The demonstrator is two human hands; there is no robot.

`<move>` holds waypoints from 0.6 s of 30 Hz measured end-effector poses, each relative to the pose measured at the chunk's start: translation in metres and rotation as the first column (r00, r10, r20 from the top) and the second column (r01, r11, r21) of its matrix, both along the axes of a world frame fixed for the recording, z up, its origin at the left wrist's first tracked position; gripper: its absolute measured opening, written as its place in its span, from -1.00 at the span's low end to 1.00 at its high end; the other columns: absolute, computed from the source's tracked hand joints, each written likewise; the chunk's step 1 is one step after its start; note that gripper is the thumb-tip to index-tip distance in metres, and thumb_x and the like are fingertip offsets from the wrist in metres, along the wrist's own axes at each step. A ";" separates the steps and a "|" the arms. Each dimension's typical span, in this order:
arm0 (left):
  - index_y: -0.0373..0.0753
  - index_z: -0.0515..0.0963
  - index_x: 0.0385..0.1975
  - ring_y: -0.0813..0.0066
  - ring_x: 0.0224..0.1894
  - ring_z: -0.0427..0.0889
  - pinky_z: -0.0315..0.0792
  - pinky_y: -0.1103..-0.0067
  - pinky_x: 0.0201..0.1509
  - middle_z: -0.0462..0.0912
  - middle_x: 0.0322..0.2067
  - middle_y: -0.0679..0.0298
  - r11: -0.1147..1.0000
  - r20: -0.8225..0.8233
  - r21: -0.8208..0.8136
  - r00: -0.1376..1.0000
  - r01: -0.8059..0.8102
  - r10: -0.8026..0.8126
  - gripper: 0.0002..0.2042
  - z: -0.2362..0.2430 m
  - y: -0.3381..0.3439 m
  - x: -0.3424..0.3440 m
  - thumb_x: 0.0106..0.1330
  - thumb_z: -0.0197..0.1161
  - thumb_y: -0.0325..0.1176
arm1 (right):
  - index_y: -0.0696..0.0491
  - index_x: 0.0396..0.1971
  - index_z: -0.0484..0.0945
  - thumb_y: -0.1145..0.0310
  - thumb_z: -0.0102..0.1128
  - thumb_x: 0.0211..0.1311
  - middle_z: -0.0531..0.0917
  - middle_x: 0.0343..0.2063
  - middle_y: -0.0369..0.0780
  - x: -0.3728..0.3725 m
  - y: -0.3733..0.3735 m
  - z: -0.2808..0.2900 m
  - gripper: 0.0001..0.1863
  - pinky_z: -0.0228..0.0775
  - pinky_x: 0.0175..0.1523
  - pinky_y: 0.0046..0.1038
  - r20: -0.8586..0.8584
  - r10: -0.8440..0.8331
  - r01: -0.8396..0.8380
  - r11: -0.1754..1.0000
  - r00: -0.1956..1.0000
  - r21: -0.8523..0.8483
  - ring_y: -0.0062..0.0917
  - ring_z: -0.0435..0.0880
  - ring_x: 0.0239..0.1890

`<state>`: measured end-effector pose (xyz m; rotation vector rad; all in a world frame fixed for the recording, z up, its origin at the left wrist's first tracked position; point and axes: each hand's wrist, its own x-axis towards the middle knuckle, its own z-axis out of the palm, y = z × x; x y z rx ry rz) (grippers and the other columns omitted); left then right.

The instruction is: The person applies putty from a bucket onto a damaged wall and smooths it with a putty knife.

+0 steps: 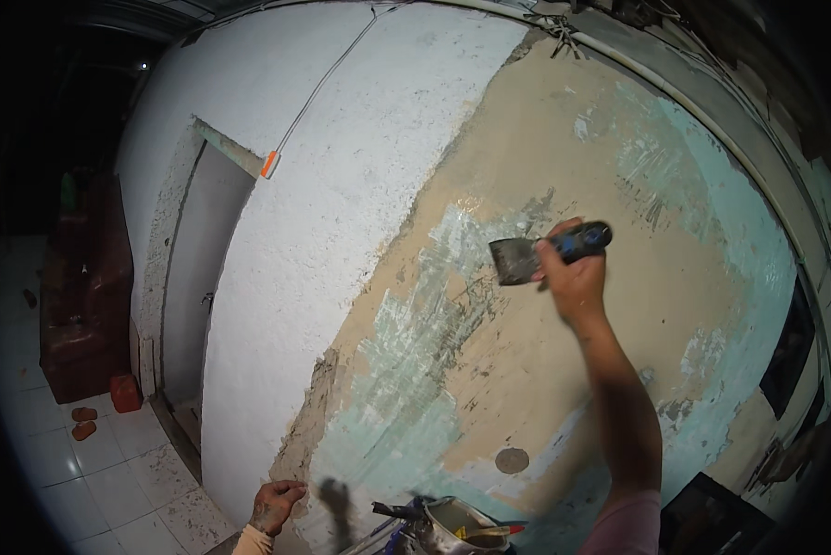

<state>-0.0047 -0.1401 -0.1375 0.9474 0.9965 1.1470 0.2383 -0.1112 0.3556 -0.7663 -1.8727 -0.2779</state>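
Observation:
My right hand grips a putty knife with a dark handle, its metal blade against the patchy beige and pale green wall, over a scraped, streaked area. At the lower left, my left hand has its fingers curled beside the rough plaster edge along the white wall; whether anything is inside them cannot be made out. Below, a bucket holds tools, including a brush with a red-tipped handle.
A doorway is at the left, with an orange-fronted box and cable above it. A dark red covered object, a red container and sandals stand on the tiled floor. Pipes cross the wall's top.

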 end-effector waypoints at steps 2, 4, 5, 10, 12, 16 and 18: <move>-0.39 0.67 -0.19 0.44 -0.20 0.63 0.45 0.58 -0.02 0.72 -0.28 0.16 1.000 0.014 0.004 1.000 -0.017 0.017 -0.67 0.009 0.005 0.004 0.15 0.34 -0.26 | 0.14 -0.32 0.45 0.56 0.26 0.18 0.56 -0.57 -0.29 0.012 -0.003 0.020 -0.85 0.47 -0.55 -0.64 -0.124 0.036 -0.028 0.997 0.992 0.066 -0.69 0.58 -0.61; -0.40 0.67 -0.20 0.43 -0.20 0.63 0.45 0.58 -0.02 0.72 -0.29 0.15 1.000 0.022 0.010 1.000 0.012 -0.012 -0.67 0.006 0.002 0.003 0.15 0.35 -0.26 | 0.14 -0.32 0.45 0.56 0.24 0.20 0.56 -0.58 -0.28 0.018 0.002 -0.012 -0.87 0.47 -0.56 -0.64 -0.049 0.006 -0.004 0.999 0.999 0.040 -0.69 0.59 -0.61; -0.40 0.67 -0.20 0.43 -0.20 0.63 0.45 0.58 -0.02 0.72 -0.29 0.15 1.000 0.023 0.010 1.000 0.010 -0.010 -0.67 0.004 0.002 0.004 0.15 0.35 -0.26 | 0.14 -0.31 0.45 0.55 0.22 0.22 0.56 -0.58 -0.28 0.018 0.004 -0.028 -0.88 0.47 -0.56 -0.64 0.025 -0.025 0.024 0.999 0.999 0.021 -0.68 0.59 -0.62; -0.39 0.67 -0.20 0.45 -0.23 0.61 0.45 0.58 -0.06 0.72 -0.32 0.15 1.000 0.057 -0.008 0.998 -0.013 0.013 -0.67 -0.011 0.007 0.000 0.15 0.35 -0.26 | 0.11 -0.39 0.48 0.54 0.32 0.11 0.61 -0.55 -0.29 0.013 -0.004 0.004 -0.84 0.53 -0.46 -0.62 -0.219 0.040 -0.027 0.998 0.975 0.063 -0.65 0.65 -0.56; -0.38 0.68 -0.20 0.45 -0.24 0.61 0.45 0.58 -0.07 0.72 -0.32 0.16 0.999 0.024 -0.018 0.999 -0.035 0.035 -0.68 -0.018 0.011 -0.003 0.15 0.34 -0.26 | 0.12 -0.40 0.48 0.52 0.32 0.12 0.61 -0.56 -0.29 0.015 0.008 -0.031 -0.85 0.53 -0.45 -0.61 -0.078 -0.011 0.017 0.996 0.997 0.084 -0.64 0.66 -0.56; -0.34 0.69 -0.22 0.45 -0.24 0.61 0.45 0.56 -0.07 0.72 -0.32 0.17 0.998 -0.006 -0.001 0.998 -0.065 0.065 -0.70 -0.022 0.016 -0.005 0.14 0.34 -0.26 | 0.12 -0.41 0.50 0.49 0.34 0.12 0.62 -0.58 -0.26 0.009 0.005 -0.017 -0.85 0.53 -0.41 -0.58 -0.135 -0.089 0.099 0.993 0.987 0.068 -0.65 0.66 -0.56; -0.35 0.69 -0.21 0.45 -0.24 0.61 0.45 0.56 -0.06 0.72 -0.31 0.17 0.998 -0.023 -0.017 0.998 -0.061 0.061 -0.69 -0.013 0.015 -0.003 0.15 0.34 -0.26 | 0.13 -0.37 0.49 0.50 0.33 0.13 0.61 -0.59 -0.25 0.015 -0.005 -0.005 -0.84 0.52 -0.45 -0.58 -0.257 0.016 0.010 0.995 0.966 0.100 -0.66 0.64 -0.58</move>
